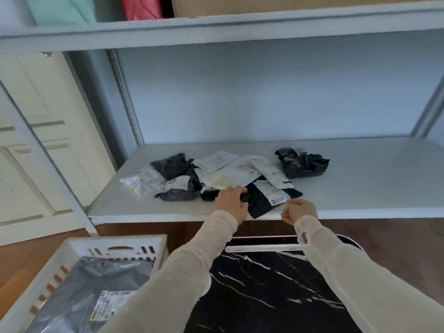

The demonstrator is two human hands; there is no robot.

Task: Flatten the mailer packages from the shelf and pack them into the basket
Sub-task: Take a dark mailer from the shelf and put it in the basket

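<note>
- Head view: I'm seeing the left hand (230, 200) gripping a black mailer (260, 203) on the shelf (360, 183), right hand (300, 211) curling beside it, hold unclear.
- I'm judging that pulling it free and flattening it is coming next.

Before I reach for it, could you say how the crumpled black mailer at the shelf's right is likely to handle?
The crumpled black mailer is probably floppy, since its film is creased and bunched. Its caved-in folds suggest it is light for its size. Its glossy sheen suggests it may slip in a loose grip.
</note>
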